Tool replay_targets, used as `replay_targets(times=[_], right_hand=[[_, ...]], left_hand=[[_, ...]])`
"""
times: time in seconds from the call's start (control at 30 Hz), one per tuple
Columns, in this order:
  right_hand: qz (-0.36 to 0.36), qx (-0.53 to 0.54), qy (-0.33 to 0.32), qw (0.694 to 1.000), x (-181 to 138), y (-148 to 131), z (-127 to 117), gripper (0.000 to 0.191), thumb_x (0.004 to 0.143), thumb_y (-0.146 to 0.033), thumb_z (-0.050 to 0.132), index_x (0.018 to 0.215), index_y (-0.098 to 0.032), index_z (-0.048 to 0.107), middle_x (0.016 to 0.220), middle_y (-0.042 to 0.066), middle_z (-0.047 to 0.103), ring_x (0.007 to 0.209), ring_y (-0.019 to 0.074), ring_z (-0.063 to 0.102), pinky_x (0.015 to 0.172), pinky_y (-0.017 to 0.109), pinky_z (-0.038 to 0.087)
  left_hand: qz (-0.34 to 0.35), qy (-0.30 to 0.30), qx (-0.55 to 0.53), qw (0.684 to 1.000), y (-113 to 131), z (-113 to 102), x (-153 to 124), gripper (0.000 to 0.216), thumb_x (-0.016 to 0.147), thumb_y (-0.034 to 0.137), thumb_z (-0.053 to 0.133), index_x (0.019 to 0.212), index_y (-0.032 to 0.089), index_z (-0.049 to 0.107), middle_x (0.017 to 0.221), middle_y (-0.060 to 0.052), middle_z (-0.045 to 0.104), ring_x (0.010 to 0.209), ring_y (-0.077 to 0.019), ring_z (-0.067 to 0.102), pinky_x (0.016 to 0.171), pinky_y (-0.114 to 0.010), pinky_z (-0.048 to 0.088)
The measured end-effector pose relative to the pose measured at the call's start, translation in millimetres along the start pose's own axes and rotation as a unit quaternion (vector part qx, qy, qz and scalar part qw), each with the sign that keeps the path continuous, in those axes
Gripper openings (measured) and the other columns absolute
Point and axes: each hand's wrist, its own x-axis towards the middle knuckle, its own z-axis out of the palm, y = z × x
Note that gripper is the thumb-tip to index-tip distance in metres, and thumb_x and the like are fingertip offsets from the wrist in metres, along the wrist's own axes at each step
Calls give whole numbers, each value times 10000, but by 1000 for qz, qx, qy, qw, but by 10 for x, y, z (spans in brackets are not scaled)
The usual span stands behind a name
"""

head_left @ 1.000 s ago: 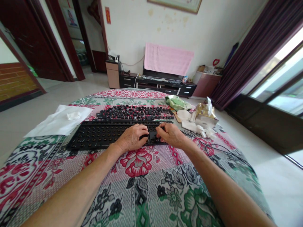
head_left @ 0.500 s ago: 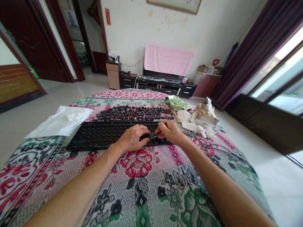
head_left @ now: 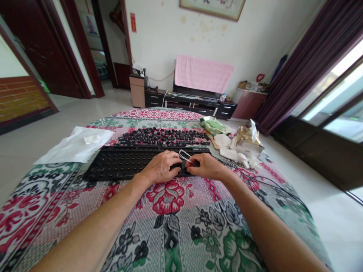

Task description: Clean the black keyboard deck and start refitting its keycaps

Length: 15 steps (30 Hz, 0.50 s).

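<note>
A black keyboard (head_left: 121, 162) with most of its keycaps off lies across the patterned tablecloth. My left hand (head_left: 163, 166) rests over its right-hand part, fingers curled on top and thumb towards the front edge. Just to the right, my right hand (head_left: 204, 165) is closed on a thin metal wire tool that looks like a wire keycap puller (head_left: 185, 154). Its bent wire end points up and left, above the number-pad area. Whatever lies beneath the fingers of both hands is hidden. Behind the keyboard many loose black keycaps (head_left: 164, 136) are spread in a pile.
White paper (head_left: 70, 145) with a crumpled tissue (head_left: 92, 139) lies at left. To the right are a green cloth or bag (head_left: 215, 125), crumpled tissues (head_left: 249, 161), a tissue box (head_left: 251, 140) and a black cable (head_left: 263, 178). The tablecloth (head_left: 170, 234) covers the rounded table.
My right hand has turned and shifted slightly, so the wire tool now shows up and left of the fingers. My left hand stays on the keyboard. The camera view has shifted a little.
</note>
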Motion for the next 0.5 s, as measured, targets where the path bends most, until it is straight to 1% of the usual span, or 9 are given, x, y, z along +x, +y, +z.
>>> replay_targets(times=[0.07, 0.23, 0.37, 0.5], right_hand=[[-10, -19, -17, 1000, -9, -10, 0, 123, 664, -193, 564, 729, -174, 667, 614, -17, 594, 533, 84, 471, 511, 214, 349], [-24, -36, -13, 999, -17, 3, -45, 114, 683, -191, 561, 727, -175, 665, 625, -14, 601, 544, 83, 474, 522, 212, 351], [-14, -20, 31, 999, -13, 55, -91, 153, 729, -262, 549, 771, -161, 655, 658, -3, 608, 561, 89, 483, 525, 214, 354], [2, -37, 70, 997, 9, 89, -91, 172, 737, -281, 550, 783, -154, 657, 604, -10, 582, 534, 90, 458, 524, 220, 340]], left_hand=[[0, 2, 2, 1000, 1, 3, 2, 211, 804, 250, 510, 970, 197, 630, 1015, -46, 605, 952, -190, 539, 841, -376, 463], [-3, 3, 0, 1000, 11, 4, 3, 222, 804, 252, 508, 978, 193, 633, 1016, -51, 609, 950, -191, 541, 842, -375, 464], [-9, 2, -3, 1000, 17, -5, 1, 240, 809, 260, 503, 993, 176, 632, 1020, -58, 610, 944, -187, 545, 856, -369, 461], [-12, 0, -2, 1000, 15, -9, 2, 249, 812, 269, 500, 1004, 175, 629, 1020, -56, 605, 941, -185, 545, 862, -368, 459]])
